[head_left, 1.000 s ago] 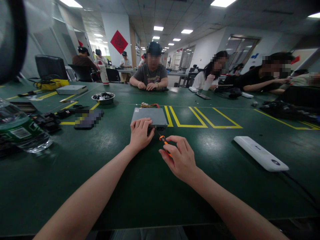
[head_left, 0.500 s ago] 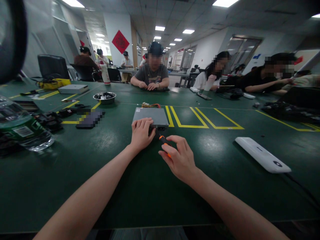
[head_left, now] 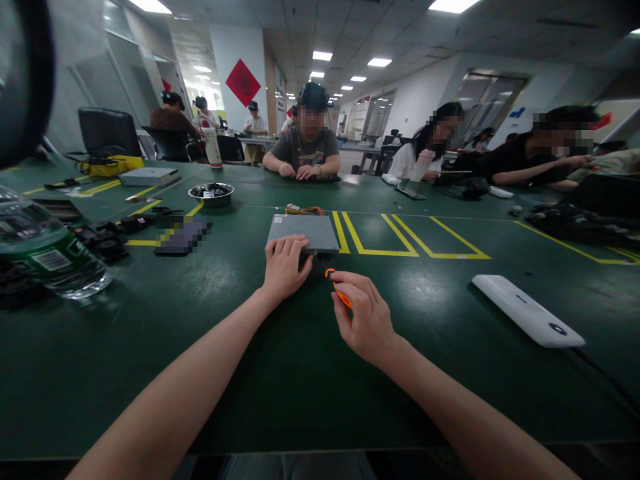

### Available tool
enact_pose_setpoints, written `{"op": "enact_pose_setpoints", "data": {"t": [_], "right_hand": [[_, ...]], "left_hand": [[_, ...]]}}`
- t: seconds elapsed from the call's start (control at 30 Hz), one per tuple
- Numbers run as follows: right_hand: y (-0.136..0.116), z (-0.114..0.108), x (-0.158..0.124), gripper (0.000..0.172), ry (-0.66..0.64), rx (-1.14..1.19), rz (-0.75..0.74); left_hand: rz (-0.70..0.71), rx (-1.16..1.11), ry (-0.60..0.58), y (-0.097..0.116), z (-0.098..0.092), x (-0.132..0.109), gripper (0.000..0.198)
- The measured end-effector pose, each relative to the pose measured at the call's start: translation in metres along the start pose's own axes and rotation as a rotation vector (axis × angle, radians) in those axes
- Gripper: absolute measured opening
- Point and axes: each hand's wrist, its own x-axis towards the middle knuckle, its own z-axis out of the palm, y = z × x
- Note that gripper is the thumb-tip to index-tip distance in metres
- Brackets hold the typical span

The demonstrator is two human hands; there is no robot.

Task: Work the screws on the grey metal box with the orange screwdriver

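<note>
A flat grey metal box (head_left: 303,230) with coloured wires (head_left: 303,210) at its far end lies on the green table (head_left: 210,347). My left hand (head_left: 284,267) rests on the box's near corner, fingers curled over its edge. My right hand (head_left: 365,319) is closed around a small orange-and-black screwdriver (head_left: 338,291), whose tip points at the near face of the box.
A white elongated device (head_left: 527,319) with a cable lies to the right. A plastic bottle (head_left: 47,253), black parts (head_left: 103,241) and a metal bowl (head_left: 211,194) are to the left. Yellow tape lines (head_left: 400,239) mark the table. Other people sit at the far side.
My right hand has turned and shifted slightly, tilting the screwdriver's handle up. My left hand stays on the box.
</note>
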Motion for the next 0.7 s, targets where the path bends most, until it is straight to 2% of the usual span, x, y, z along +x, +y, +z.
{"op": "enact_pose_setpoints", "data": {"t": [0.13,0.33,0.53,0.7], "right_hand": [[0.0015,0.0028,-0.0009,0.038,0.023,0.078,0.03],[-0.0006,0.0022,-0.0003,0.024,-0.003,-0.09,-0.013],[-0.0014,0.0022,0.0012,0.038,0.018,0.053,0.004],[-0.0005,0.0011,0.0003,0.027,-0.03,-0.078,-0.011]], "left_hand": [[0.007,-0.001,-0.001,-0.0001,0.0001,-0.0003,0.022],[0.002,0.0,0.003,-0.0003,0.0006,-0.0002,0.023],[0.008,-0.005,0.005,-0.0002,0.0003,-0.0001,0.022],[0.003,-0.006,0.005,-0.0007,0.001,-0.0005,0.023]]}}
